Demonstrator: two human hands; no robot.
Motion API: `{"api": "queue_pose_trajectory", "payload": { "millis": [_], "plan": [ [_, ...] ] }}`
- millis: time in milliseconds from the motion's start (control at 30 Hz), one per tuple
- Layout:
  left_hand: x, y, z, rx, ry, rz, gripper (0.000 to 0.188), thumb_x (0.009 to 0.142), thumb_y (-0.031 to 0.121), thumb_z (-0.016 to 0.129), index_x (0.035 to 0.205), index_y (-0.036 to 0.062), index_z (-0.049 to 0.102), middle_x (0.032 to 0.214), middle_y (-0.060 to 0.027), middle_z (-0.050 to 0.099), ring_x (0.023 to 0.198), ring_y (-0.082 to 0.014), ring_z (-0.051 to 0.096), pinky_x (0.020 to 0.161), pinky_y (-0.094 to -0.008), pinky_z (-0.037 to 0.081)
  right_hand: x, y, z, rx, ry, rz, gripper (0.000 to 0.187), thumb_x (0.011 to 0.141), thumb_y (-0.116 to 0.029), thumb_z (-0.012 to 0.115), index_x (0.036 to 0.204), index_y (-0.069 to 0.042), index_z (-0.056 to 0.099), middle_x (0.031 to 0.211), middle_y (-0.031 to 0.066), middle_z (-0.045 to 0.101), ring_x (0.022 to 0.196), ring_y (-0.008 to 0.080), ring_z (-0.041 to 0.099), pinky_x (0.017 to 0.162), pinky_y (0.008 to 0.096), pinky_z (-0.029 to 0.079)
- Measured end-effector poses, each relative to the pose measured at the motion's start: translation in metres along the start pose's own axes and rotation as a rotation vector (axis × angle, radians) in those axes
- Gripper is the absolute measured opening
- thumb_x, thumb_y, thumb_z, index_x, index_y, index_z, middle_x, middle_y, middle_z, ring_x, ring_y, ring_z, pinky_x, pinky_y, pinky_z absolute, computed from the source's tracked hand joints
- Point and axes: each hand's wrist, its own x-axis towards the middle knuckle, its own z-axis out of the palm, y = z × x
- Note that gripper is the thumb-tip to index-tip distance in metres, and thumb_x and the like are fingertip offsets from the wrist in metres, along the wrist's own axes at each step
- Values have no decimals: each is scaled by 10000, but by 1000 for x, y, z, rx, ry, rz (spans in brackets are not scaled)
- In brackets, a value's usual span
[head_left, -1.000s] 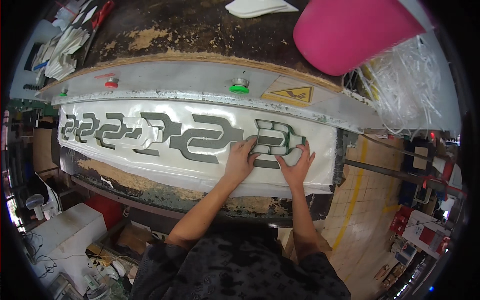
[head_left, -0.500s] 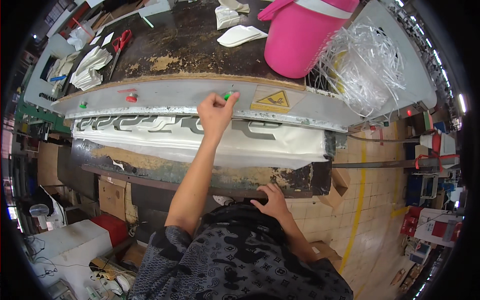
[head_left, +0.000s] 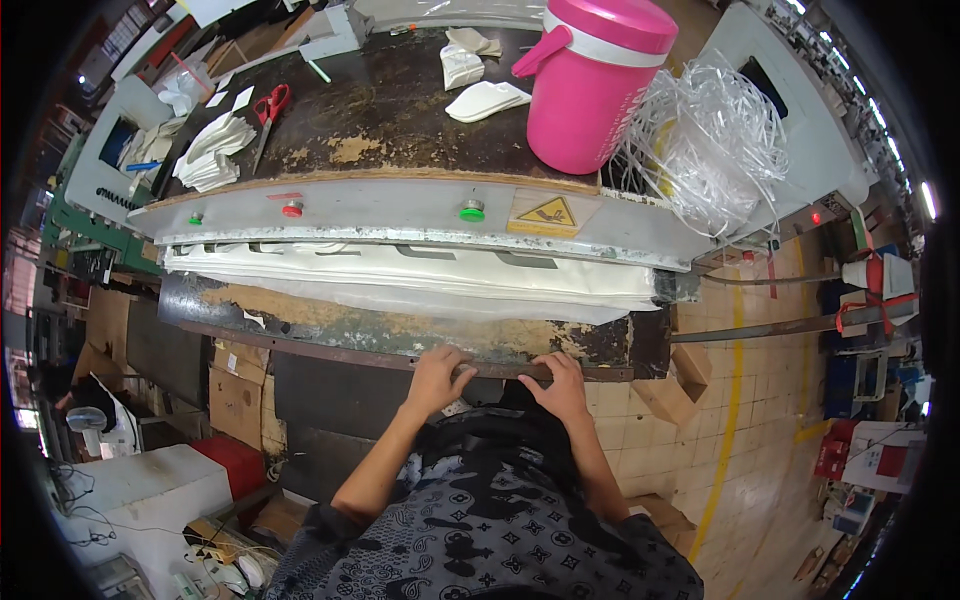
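My left hand [head_left: 440,380] rests on the brown front edge [head_left: 490,370] of a worn machine bed [head_left: 350,318], its fingers over the edge and its thumb apart. A short way to the right, my right hand [head_left: 562,385] lies on the same edge in a like pose, thumb spread inward. Neither hand holds a loose thing. Beyond them, a stack of white sheet material [head_left: 420,275] with grey hooked shapes lies on the bed, its far part hidden under a grey beam [head_left: 380,212]. On the beam sit a large green button [head_left: 472,211] and a red button [head_left: 292,210].
On the dark top stand a pink jug [head_left: 590,100], red-handled scissors [head_left: 268,112] and white cut pieces [head_left: 212,150]. A tangle of clear plastic strips [head_left: 715,150] lies at right. A yellow warning sign [head_left: 550,212] marks the beam. An open cardboard box [head_left: 675,390] sits on the floor.
My left hand has left the green button and come back to the bed's front edge. My right hand stays at the edge. Less of the grey shapes shows below the beam.
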Motion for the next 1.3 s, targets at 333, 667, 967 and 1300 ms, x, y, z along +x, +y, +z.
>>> {"api": "queue_pose_trajectory", "payload": {
  "millis": [333, 667, 967, 1300],
  "plan": [
    [-5, 1, 11, 130, 29, 27, 437, 757, 292, 899, 1089, 82, 707, 1048, -152, 641, 1050, -397, 599, 915, -507, 457, -3, 4, 0, -166, -11, 15, 485, 674, -249, 962, 1053, -92, 703, 996, 118, 650, 1044, 365, 626, 923, 459, 449],
    [-22, -4, 13, 127, -13, 41, 377, 802, 299, 870, 1036, 55, 705, 1027, -153, 640, 1023, -384, 597, 898, -493, 452, -19, 3, 3, -152, -66, 53, 425, 710, -228, 950, 1030, -77, 716, 1038, 129, 675, 1096, 354, 630, 963, 468, 458],
    [81, 29, 43, -50, -105, 198, 258, 884, 287, 802, 876, 46, 711, 924, -138, 689, 921, -390, 672, 782, -465, 548, 39, 54, -30, 126, 218, 190, 212, 906, -167, 812, 976, 13, 724, 968, 158, 745, 854, 302, 724, 773, 379, 556],
    [214, 64, 154, 244, -253, 436, 436, 800, 313, 859, 1049, -21, 730, 1137, -183, 658, 1185, -339, 592, 1059, -445, 448, 52, 110, 7, -219, 515, 128, 117, 965, -124, 692, 1007, -22, 656, 858, 120, 566, 821, 301, 551, 779, 448, 446]
  ]
}}
